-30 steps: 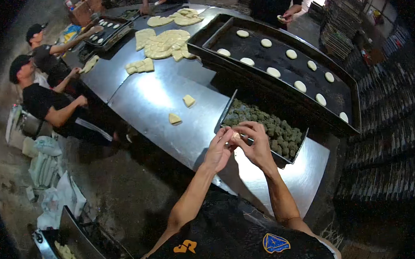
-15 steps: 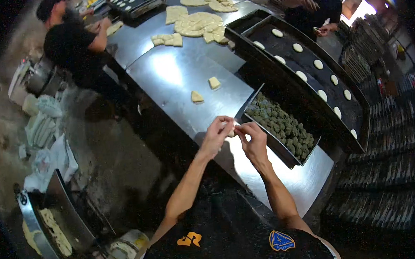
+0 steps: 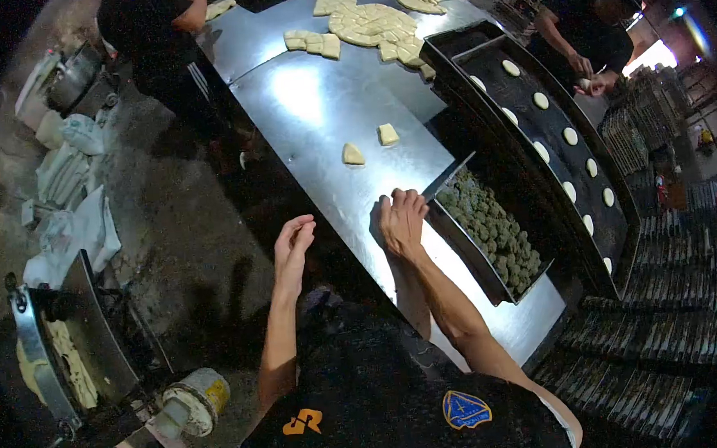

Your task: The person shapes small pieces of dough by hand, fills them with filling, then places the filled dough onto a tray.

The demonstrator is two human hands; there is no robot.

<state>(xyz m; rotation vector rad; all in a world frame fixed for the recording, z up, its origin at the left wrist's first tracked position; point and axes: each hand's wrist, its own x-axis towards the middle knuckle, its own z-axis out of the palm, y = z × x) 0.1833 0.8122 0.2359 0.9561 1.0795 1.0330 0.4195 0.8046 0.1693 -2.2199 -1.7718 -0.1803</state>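
Two hands at centre frame: right hand [image 3: 403, 221] flat, palm-down grip on the steel desk [image 3: 318, 103] just beside the tray [image 3: 450, 177] of green balls [image 3: 490, 232], left hand [image 3: 294, 244] hovering lower left, grip spread, empty.

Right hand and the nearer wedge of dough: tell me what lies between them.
Only bare steel table shows between the right hand and the dough wedge in the head view.

Glossy, smooth finish is shown by long silver sheet-metal table [image 3: 311, 112]; pale dough wedges [image 3: 353, 154] are seen matt; rect. dark metal tray [image 3: 463, 254] dull.
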